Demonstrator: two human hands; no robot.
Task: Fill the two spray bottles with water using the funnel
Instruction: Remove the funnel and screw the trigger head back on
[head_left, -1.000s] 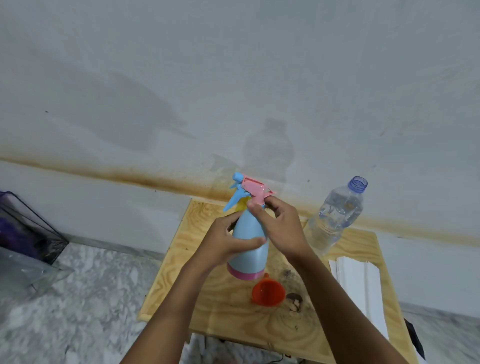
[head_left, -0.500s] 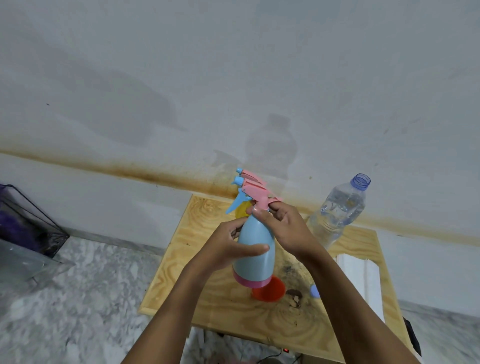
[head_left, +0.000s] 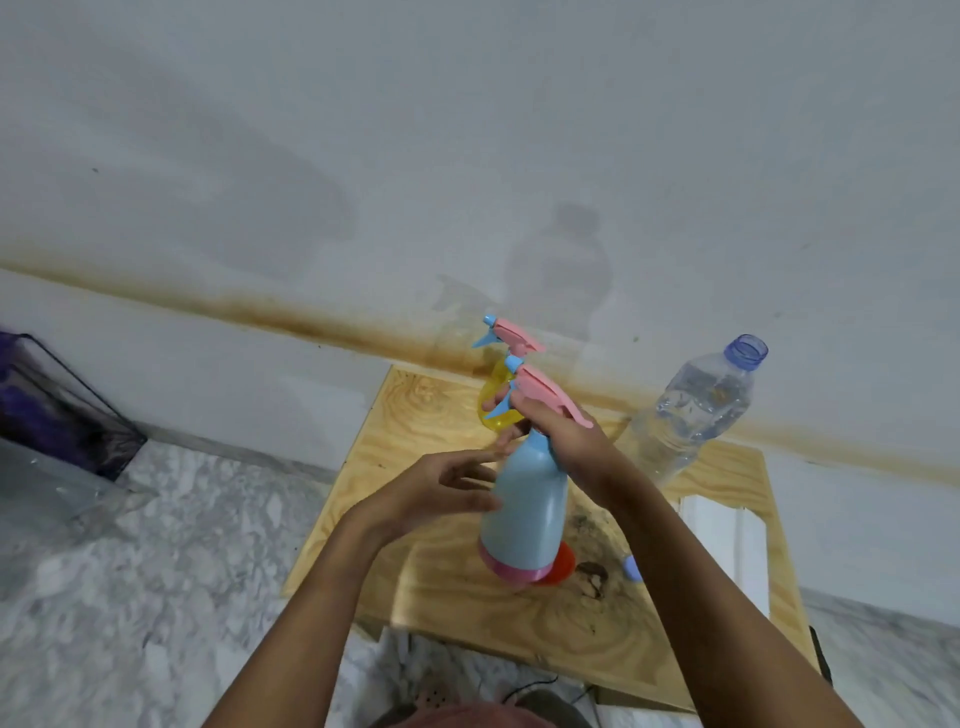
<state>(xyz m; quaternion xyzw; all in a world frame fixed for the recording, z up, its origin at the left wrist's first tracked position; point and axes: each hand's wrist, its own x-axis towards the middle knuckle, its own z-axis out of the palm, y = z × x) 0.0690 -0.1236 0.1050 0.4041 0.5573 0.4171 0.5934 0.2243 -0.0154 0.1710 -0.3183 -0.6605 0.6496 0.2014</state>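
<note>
A person's left hand (head_left: 447, 486) hangs spread beside a blue spray bottle (head_left: 527, 512), fingertips near but loose of its side, while the right hand (head_left: 561, 441) clasps the bottle's neck under the pink trigger head, lifting it above a plywood table (head_left: 597, 634). An orange funnel (head_left: 561, 569) lies behind its base. Farther back stand a yellow spray bottle (head_left: 496, 400) and an uncapped water bottle (head_left: 696, 405).
</note>
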